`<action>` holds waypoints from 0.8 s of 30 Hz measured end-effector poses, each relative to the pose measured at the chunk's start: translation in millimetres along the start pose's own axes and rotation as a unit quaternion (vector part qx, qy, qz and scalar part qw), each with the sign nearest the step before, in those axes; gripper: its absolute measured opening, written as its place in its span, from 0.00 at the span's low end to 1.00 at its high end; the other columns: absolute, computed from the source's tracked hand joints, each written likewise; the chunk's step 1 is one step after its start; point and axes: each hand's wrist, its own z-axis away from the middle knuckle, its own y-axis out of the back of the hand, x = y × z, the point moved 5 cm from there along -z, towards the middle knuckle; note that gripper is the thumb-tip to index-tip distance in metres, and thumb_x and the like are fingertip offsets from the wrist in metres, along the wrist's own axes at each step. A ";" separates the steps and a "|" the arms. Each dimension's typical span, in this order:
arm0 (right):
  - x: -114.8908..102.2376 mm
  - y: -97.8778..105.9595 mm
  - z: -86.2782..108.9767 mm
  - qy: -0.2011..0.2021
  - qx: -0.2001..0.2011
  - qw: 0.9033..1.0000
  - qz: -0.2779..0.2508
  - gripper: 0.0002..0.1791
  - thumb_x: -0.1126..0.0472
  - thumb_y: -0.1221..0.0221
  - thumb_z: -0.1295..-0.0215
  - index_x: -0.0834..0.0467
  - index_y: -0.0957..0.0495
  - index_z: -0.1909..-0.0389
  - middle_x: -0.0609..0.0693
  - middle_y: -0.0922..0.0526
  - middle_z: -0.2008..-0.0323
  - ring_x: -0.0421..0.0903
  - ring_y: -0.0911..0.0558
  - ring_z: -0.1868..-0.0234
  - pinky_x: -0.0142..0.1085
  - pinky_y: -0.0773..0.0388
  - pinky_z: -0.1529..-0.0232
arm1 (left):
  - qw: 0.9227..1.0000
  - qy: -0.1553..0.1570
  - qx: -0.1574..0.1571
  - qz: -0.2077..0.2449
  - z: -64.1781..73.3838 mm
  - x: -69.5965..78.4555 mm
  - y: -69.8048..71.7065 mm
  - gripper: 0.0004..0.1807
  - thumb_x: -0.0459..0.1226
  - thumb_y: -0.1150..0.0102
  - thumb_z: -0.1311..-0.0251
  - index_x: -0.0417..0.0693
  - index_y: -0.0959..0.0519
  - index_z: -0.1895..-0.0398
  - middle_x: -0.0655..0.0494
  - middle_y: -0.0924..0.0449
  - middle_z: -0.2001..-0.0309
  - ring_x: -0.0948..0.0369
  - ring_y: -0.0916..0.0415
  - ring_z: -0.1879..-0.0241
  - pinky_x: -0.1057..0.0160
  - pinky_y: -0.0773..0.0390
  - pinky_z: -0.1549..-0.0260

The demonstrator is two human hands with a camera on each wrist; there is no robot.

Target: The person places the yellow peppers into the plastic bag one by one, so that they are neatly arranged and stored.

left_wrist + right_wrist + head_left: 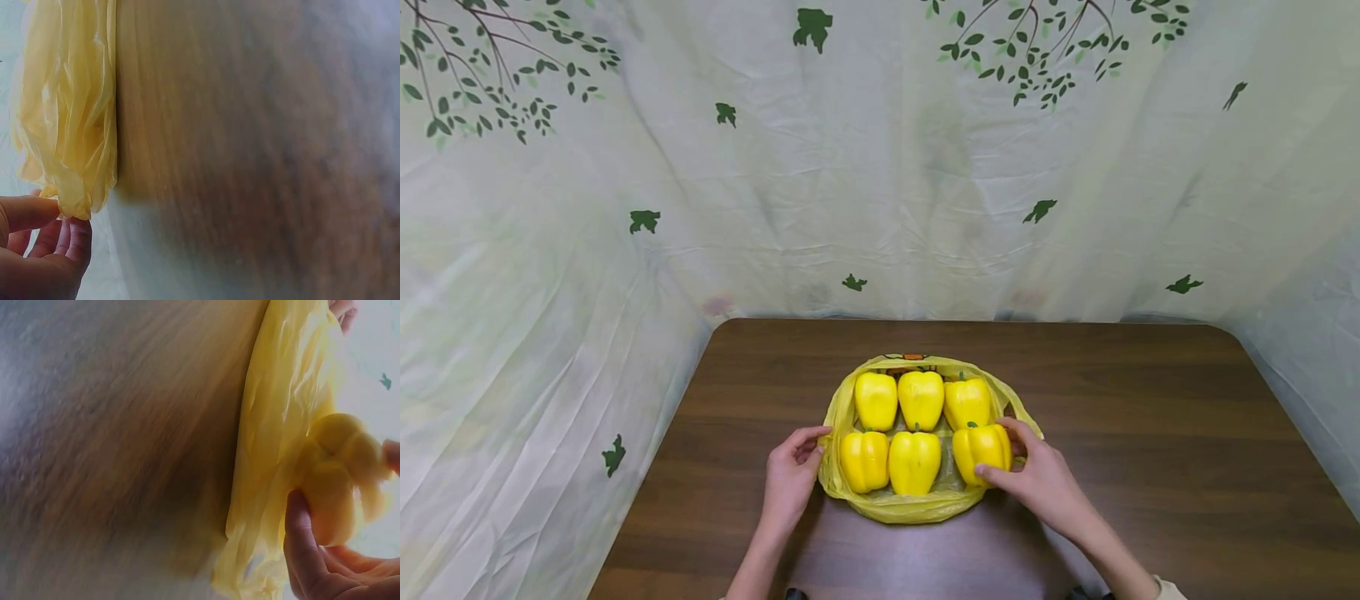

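Note:
A thin yellow plastic bag (917, 510) lies wide-mouthed on the table, its rim rolled outward. Several yellow bell peppers sit inside in two rows, among them a front-middle pepper (914, 462) and a back-left pepper (876, 402). My right hand (1047, 483) grips the front-right bell pepper (981, 452), thumb on the near side and fingers on the far side. In the right wrist view this bell pepper (334, 481) shows its lobed end at the bag's rim. On the other side, my left hand (792, 473) pinches the bag's left edge between thumb and fingers.
The brown wooden table (1150, 417) extends around the bag on every side. Behind and beside it hangs a pale cloth (895, 167) printed with green leaves and branches.

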 end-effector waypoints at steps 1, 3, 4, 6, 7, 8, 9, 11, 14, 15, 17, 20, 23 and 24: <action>0.0 -1.1 -0.2 -0.001 0.001 1.000 0.003 0.45 0.40 0.27 0.52 0.55 0.30 0.35 0.53 0.21 0.48 0.47 0.21 0.53 0.37 0.22 0.57 | 1.000 -0.003 0.000 -0.002 0.1 0.2 -0.2 0.15 0.17 0.44 0.42 0.34 0.16 0.55 0.41 0.18 0.57 0.50 0.22 0.59 0.69 0.23 0.58; -0.3 -3.2 -0.6 -0.004 0.003 1.000 0.008 0.45 0.39 0.27 0.53 0.55 0.30 0.36 0.54 0.20 0.48 0.48 0.21 0.53 0.38 0.22 0.57 | 1.000 -0.008 0.001 -0.007 -0.6 -2.6 -0.9 0.15 0.18 0.44 0.42 0.34 0.16 0.55 0.41 0.18 0.57 0.51 0.22 0.59 0.68 0.23 0.58; -0.5 -4.1 -0.6 -0.006 0.004 1.000 0.012 0.44 0.39 0.27 0.53 0.54 0.30 0.36 0.54 0.20 0.48 0.48 0.21 0.53 0.38 0.22 0.57 | 1.000 -0.013 0.002 -0.010 -0.9 -4.2 -1.2 0.14 0.18 0.44 0.42 0.34 0.16 0.55 0.41 0.18 0.57 0.51 0.22 0.59 0.68 0.23 0.59; -1.0 -5.6 -0.4 -0.009 0.008 1.000 0.013 0.44 0.39 0.27 0.53 0.54 0.29 0.36 0.55 0.20 0.48 0.49 0.21 0.53 0.40 0.22 0.57 | 1.000 -0.021 0.006 -0.011 -0.7 -6.4 -1.3 0.15 0.18 0.43 0.42 0.36 0.16 0.55 0.42 0.18 0.57 0.52 0.22 0.60 0.69 0.23 0.59; -1.6 -6.0 -0.2 -0.009 0.010 1.000 0.013 0.44 0.39 0.27 0.53 0.54 0.29 0.37 0.55 0.20 0.48 0.49 0.21 0.53 0.40 0.22 0.57 | 1.000 -0.026 0.008 -0.012 -0.5 -7.1 -1.4 0.15 0.19 0.43 0.42 0.36 0.16 0.55 0.43 0.17 0.57 0.52 0.22 0.60 0.69 0.23 0.59; -2.3 -6.3 0.0 -0.008 0.011 1.000 0.015 0.44 0.39 0.27 0.53 0.54 0.29 0.37 0.55 0.20 0.48 0.50 0.20 0.53 0.41 0.21 0.57 | 0.999 -0.030 0.010 -0.011 -0.3 -7.8 -1.4 0.15 0.19 0.43 0.42 0.37 0.16 0.55 0.43 0.17 0.57 0.52 0.22 0.60 0.69 0.23 0.59; -3.1 -6.7 0.3 -0.006 0.013 1.000 0.016 0.44 0.39 0.27 0.53 0.55 0.29 0.37 0.56 0.20 0.48 0.50 0.20 0.53 0.42 0.21 0.57 | 0.999 -0.034 0.012 -0.010 0.4 -7.5 -1.2 0.15 0.19 0.43 0.42 0.37 0.15 0.55 0.44 0.17 0.57 0.52 0.22 0.60 0.69 0.23 0.59; -3.7 -7.8 0.5 -0.004 0.013 1.000 0.016 0.44 0.40 0.27 0.53 0.56 0.29 0.37 0.56 0.20 0.48 0.50 0.20 0.53 0.42 0.21 0.57 | 0.999 -0.034 0.014 -0.006 0.9 -8.0 -0.8 0.15 0.19 0.43 0.42 0.38 0.15 0.55 0.44 0.17 0.58 0.52 0.21 0.60 0.69 0.23 0.59; -4.2 -9.6 0.5 -0.006 0.013 1.000 0.019 0.45 0.39 0.27 0.54 0.56 0.29 0.37 0.56 0.20 0.48 0.50 0.20 0.53 0.44 0.21 0.57 | 0.999 -0.034 0.011 -0.009 1.2 -7.7 -0.6 0.15 0.19 0.43 0.42 0.37 0.16 0.55 0.44 0.17 0.57 0.52 0.21 0.60 0.70 0.23 0.59; -3.9 -10.5 0.3 -0.008 0.013 1.000 0.019 0.45 0.39 0.27 0.55 0.55 0.29 0.37 0.55 0.20 0.48 0.50 0.20 0.53 0.44 0.21 0.57 | 0.999 -0.033 0.011 -0.009 1.5 -6.4 -0.3 0.15 0.19 0.44 0.41 0.36 0.16 0.55 0.44 0.17 0.58 0.52 0.22 0.60 0.70 0.24 0.59; -3.5 -12.2 -0.1 -0.009 0.013 1.000 0.022 0.45 0.38 0.26 0.55 0.54 0.29 0.37 0.55 0.20 0.48 0.50 0.20 0.52 0.44 0.21 0.56 | 0.999 -0.036 0.007 -0.011 3.0 0.7 0.1 0.14 0.18 0.44 0.42 0.34 0.16 0.55 0.42 0.17 0.58 0.51 0.22 0.60 0.69 0.23 0.60; -3.4 -14.8 -0.6 -0.006 0.014 1.000 0.027 0.45 0.38 0.26 0.55 0.54 0.28 0.37 0.55 0.20 0.47 0.50 0.20 0.52 0.45 0.21 0.56 | 0.999 -0.036 0.004 -0.011 7.1 15.5 1.0 0.14 0.17 0.45 0.42 0.31 0.17 0.56 0.40 0.17 0.59 0.49 0.22 0.61 0.68 0.23 0.60; -4.1 -16.4 -0.8 -0.001 0.017 0.999 0.035 0.45 0.39 0.26 0.55 0.56 0.28 0.38 0.56 0.20 0.46 0.50 0.20 0.53 0.47 0.22 0.56 | 0.999 -0.044 0.000 -0.015 10.5 27.5 1.6 0.13 0.17 0.45 0.43 0.29 0.18 0.56 0.38 0.18 0.60 0.48 0.22 0.62 0.67 0.22 0.61; -4.2 -16.7 -0.8 -0.001 0.018 0.999 0.038 0.45 0.39 0.26 0.55 0.56 0.28 0.38 0.56 0.20 0.46 0.50 0.20 0.54 0.47 0.22 0.57 | 0.999 -0.044 0.000 -0.017 10.5 27.6 1.6 0.13 0.17 0.45 0.43 0.29 0.18 0.56 0.38 0.18 0.59 0.48 0.22 0.62 0.67 0.22 0.61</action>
